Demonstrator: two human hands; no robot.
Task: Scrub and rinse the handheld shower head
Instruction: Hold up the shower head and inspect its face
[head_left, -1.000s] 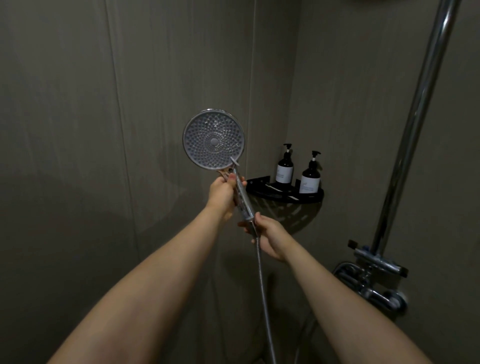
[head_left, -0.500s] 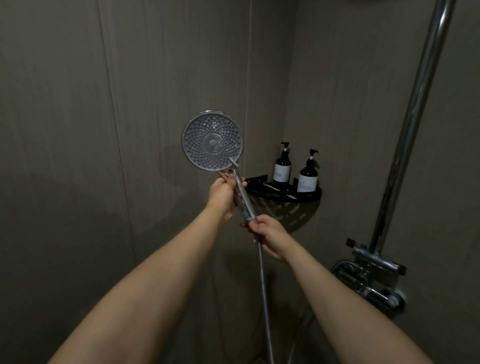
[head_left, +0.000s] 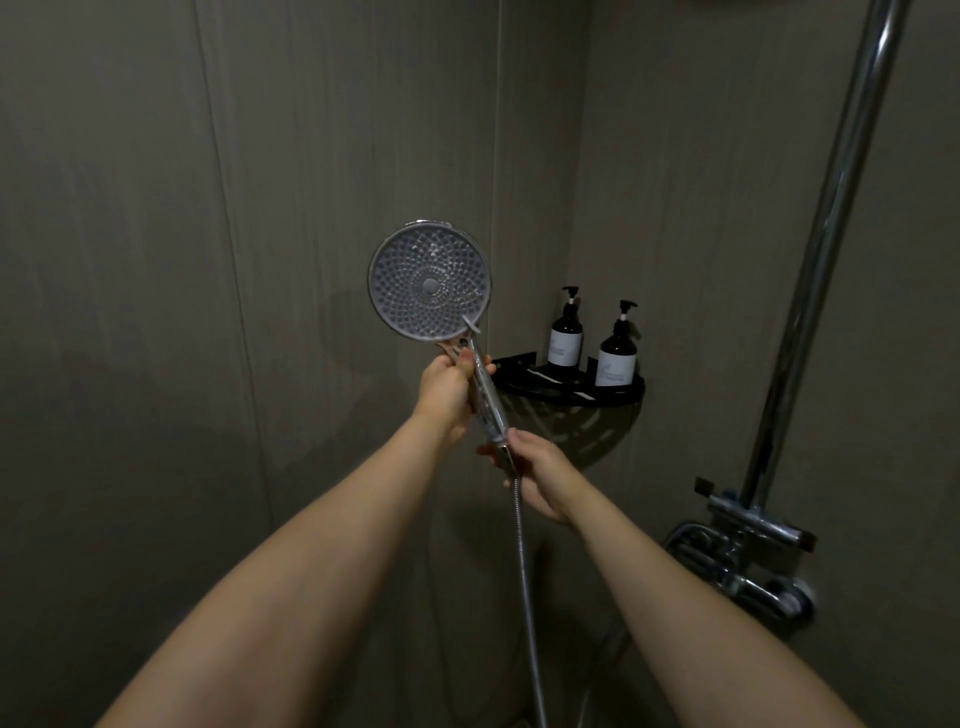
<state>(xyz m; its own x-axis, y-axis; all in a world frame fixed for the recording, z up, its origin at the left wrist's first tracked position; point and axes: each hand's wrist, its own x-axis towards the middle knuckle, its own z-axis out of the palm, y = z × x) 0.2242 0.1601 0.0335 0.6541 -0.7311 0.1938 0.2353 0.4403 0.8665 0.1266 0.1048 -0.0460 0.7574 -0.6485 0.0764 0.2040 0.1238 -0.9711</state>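
Your shower head (head_left: 430, 287) sits just left of the middle of the frame, held up in front of the grey wall (head_left: 156, 260) with its round nozzle face turned toward you. The face is a disc studded with rings of small nozzles around a centre hub, and its handle (head_left: 485, 397) slants down and to the right from the disc's lower edge.

Your left hand (head_left: 445, 395) grips the upper part of the handle just under the disc, fingers (head_left: 464, 358) curled around it and clenched on the stem. Your right hand (head_left: 537, 475) holds the bottom end of the handle, where the hose joins, with its fingers wrapped about the fitting. Both forearms reach in from the lower corners of the frame and meet near the centre.

The metal hose (head_left: 525, 587) hangs from the handle's base and runs almost straight down to the bottom edge of the frame.

Right of centre, in the corner where the two walls meet, a black corner shelf (head_left: 571, 397) carries two dark pump bottles (head_left: 565, 340) with pale labels, standing upright side by side. At the right of the frame a chrome riser pipe (head_left: 821, 249) slants up to the top edge, and the mixer valve (head_left: 753, 551) sits at its foot in the lower right.
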